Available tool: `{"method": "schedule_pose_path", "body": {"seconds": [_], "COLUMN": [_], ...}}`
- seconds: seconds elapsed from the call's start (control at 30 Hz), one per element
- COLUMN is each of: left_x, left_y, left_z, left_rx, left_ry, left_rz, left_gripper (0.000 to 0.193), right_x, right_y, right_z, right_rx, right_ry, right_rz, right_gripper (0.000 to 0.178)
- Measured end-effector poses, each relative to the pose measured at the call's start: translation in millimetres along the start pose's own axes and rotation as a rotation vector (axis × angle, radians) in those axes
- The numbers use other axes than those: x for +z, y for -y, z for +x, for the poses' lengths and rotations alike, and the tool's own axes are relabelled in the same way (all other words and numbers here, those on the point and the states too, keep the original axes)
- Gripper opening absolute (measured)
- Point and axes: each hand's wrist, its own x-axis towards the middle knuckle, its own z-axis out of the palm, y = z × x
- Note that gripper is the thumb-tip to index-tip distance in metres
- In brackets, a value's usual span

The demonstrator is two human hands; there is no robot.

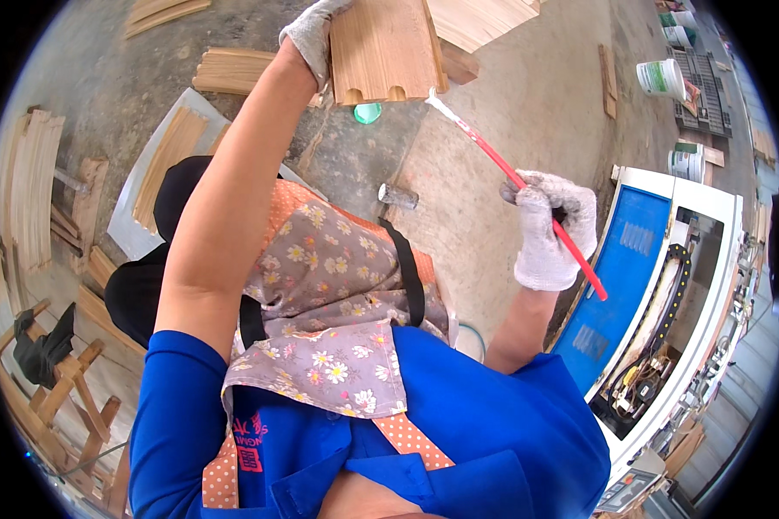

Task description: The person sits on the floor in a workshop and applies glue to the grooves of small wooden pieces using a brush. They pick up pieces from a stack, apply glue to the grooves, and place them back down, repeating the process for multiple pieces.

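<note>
Board (381,48) up front over floor (476,208), my left hand (312,39) clamped on its edge, right hand (558,227) curled round red stick (492,154), white tip at notched corner. Shaky wrist could smear goop.

Concrete floor (472,203) under stacked wooden boards (232,69), a small grey cylinder (398,196), white buckets (660,79).

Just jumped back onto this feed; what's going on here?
The person's left hand, in a pale fabric glove, grips a flat brown wooden board with a notched near edge. The right hand, gloved likewise, holds a slim red stick with a white-coated tip. That tip is at the board's near right corner; contact is hard to confirm. A blue-and-white machine stands to the right.
</note>
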Motion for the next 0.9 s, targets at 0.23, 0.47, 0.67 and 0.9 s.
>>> {"method": "schedule_pose_path", "body": {"seconds": [0.23, 0.47, 0.67, 0.9], "left_x": [-4.0, -4.4, -6.1, -2.8], "left_y": [-0.8, -2.3, -2.5, 0.0], "left_z": [3.4, 3.4, 3.7, 5.9], "left_rx": [-0.004, -0.188, -0.208, -0.160], "left_ry": [0.048, 0.242, 0.276, 0.205], "left_rz": [-0.061, -0.263, -0.282, -0.241], "left_gripper": [0.041, 0.053, 0.054, 0.054], "right_x": [-16.6, 11.1, 24.8, 26.0], "right_y": [-5.0, 3.1, 10.7, 12.6], "right_z": [8.8, -2.2, -4.4, -13.5], "right_rx": [0.229, 0.215, 0.178, -0.199], "right_ry": [-0.121, -0.085, -0.061, 0.075], "right_rz": [0.496, 0.389, 0.230, -0.145], "right_gripper": [0.015, 0.009, 0.011, 0.022]}}
